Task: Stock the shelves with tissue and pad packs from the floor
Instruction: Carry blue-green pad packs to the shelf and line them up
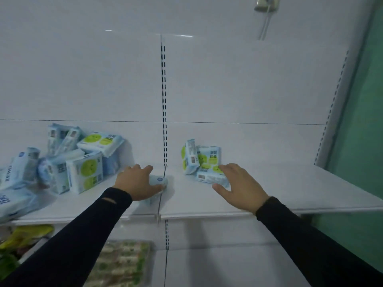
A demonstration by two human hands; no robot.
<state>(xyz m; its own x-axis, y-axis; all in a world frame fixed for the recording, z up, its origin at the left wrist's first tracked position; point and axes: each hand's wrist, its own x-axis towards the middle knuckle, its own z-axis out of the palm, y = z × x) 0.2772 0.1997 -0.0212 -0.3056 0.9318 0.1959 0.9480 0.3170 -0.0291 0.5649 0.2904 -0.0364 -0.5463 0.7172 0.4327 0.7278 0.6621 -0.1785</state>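
My left hand (138,182) grips a small light-blue pack (158,181) lying on the white shelf (269,195) near the seam between two shelf boards. My right hand (240,188) lies on a flat blue-and-green pack (209,177), fingers spread and thumb curled at its front edge. Behind it two more such packs (199,158) lean against each other. A jumbled pile of blue and green packs (83,160) fills the left part of the shelf.
A slotted upright (164,104) runs up the white back panel. Below the shelf at left sit yellow-green packets (27,235) and a clear-wrapped multipack (122,264). A green wall (358,141) borders the right side.
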